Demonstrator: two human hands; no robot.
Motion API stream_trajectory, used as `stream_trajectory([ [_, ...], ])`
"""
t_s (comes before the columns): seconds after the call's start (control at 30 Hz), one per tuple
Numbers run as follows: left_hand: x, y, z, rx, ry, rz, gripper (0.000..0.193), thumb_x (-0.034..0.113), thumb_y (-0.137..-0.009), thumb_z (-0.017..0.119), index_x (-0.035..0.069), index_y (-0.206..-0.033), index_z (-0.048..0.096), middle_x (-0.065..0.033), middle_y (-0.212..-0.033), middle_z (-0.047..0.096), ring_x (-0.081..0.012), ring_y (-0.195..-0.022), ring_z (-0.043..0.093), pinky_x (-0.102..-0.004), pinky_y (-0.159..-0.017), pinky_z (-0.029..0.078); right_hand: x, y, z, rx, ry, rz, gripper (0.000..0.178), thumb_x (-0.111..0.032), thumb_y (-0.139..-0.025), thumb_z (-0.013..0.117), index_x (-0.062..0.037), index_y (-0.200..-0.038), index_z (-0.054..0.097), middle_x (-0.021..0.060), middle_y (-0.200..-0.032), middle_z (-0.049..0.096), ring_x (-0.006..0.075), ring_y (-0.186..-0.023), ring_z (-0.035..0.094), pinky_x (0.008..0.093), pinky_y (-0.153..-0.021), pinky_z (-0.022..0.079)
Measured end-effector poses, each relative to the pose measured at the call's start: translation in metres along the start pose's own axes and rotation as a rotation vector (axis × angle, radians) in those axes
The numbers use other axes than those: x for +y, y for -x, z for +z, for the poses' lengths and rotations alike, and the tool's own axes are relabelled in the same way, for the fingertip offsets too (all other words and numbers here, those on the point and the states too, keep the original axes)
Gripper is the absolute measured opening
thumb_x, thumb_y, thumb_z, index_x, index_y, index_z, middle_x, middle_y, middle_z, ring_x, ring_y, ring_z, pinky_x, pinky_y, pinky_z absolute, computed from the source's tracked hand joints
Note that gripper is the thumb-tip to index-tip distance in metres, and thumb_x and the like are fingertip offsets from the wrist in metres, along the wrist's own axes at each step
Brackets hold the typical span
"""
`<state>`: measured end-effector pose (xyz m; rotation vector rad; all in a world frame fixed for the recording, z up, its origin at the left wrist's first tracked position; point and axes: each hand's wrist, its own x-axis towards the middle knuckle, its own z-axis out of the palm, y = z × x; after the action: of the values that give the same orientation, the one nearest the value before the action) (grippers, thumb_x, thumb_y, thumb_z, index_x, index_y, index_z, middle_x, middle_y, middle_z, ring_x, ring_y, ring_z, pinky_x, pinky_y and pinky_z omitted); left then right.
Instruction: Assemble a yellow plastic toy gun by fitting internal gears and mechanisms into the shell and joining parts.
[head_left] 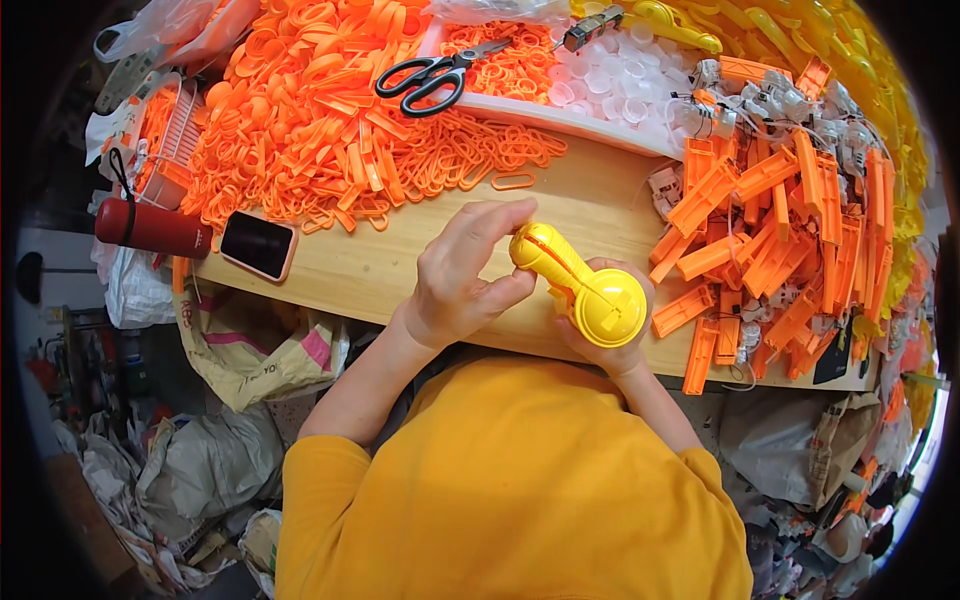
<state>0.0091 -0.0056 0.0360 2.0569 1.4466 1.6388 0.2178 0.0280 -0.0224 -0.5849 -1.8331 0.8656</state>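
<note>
A yellow plastic housing [607, 306] with a round domed head and a slotted handle is held above the table's front. My right hand [622, 352] is closed around the round head from below and from the right. At the handle's far left end, my left hand [462, 268] has its thumb and index finger on either side of the tip, the fingers curved around it. A dark slit runs along the handle. Most of my right fingers are hidden beneath the housing.
Orange plastic parts [300, 120] heap at the back left, with black-handled scissors [436, 78] on top. A white tray [570, 121] holds orange links and clear caps. Orange strips [770, 230] with wired modules pile at right. A phone [258, 245] and red flask [153, 227] lie left.
</note>
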Motion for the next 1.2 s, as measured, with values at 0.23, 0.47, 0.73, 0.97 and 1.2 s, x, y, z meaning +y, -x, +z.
stream_trajectory([
  [0.23,-0.003,-0.015,-0.014,-0.227,0.088,-0.08,0.043,0.001,-0.06,0.071,-0.001,-0.102,0.061,-0.0128,-0.098,0.061,-0.0242,-0.087,0.062,-0.0313,-0.076,0.05,-0.001,0.003,-0.005,-0.076,-0.009,0.045,0.074,-0.012,-0.065,0.086,-0.0043,-0.122,0.041,0.0139,-0.105,0.06,0.025,-0.092,0.062,0.035,-0.077,0.052],
  [0.47,-0.004,-0.012,-0.006,-0.273,0.67,-0.37,0.021,0.012,-0.078,0.067,0.0,-0.094,0.06,-0.0101,-0.097,0.059,-0.0205,-0.089,0.058,-0.0318,-0.082,0.047,0.001,-0.001,-0.004,-0.061,0.044,-0.01,0.058,-0.018,-0.063,0.084,-0.0003,-0.11,0.055,0.0102,-0.099,0.061,0.0208,-0.085,0.062,0.0309,-0.076,0.05],
  [0.73,-0.012,0.001,0.016,-0.063,0.573,-0.429,0.082,0.067,-0.094,0.016,-0.001,-0.079,0.061,-0.0104,-0.081,0.058,-0.0177,-0.071,0.057,-0.0279,-0.069,0.046,0.002,-0.002,0.01,-0.012,-0.037,-0.107,0.068,-0.006,-0.064,0.084,-0.0055,-0.119,0.046,0.0154,-0.1,0.064,0.0276,-0.083,0.066,0.0337,-0.071,0.054],
  [0.97,-0.007,0.004,0.025,0.044,0.797,-0.49,0.077,0.066,-0.094,0.022,-0.001,-0.093,0.061,-0.012,-0.088,0.061,-0.0198,-0.08,0.062,-0.0288,-0.076,0.048,0.001,-0.001,0.003,-0.052,0.057,-0.025,0.066,-0.008,-0.065,0.085,-0.0055,-0.119,0.047,0.0148,-0.102,0.063,0.0275,-0.09,0.064,0.0364,-0.078,0.052],
  [1.2,0.001,-0.011,0.009,-0.133,0.395,-0.135,0.05,0.007,-0.072,0.076,0.004,-0.119,0.061,-0.0093,-0.1,0.063,-0.017,-0.081,0.062,-0.0271,-0.072,0.051,0.01,0.005,-0.01,-0.013,0.208,-0.05,0.08,-0.017,-0.069,0.085,-0.009,-0.128,0.032,0.0177,-0.113,0.057,0.0297,-0.101,0.06,0.0387,-0.085,0.049],
])
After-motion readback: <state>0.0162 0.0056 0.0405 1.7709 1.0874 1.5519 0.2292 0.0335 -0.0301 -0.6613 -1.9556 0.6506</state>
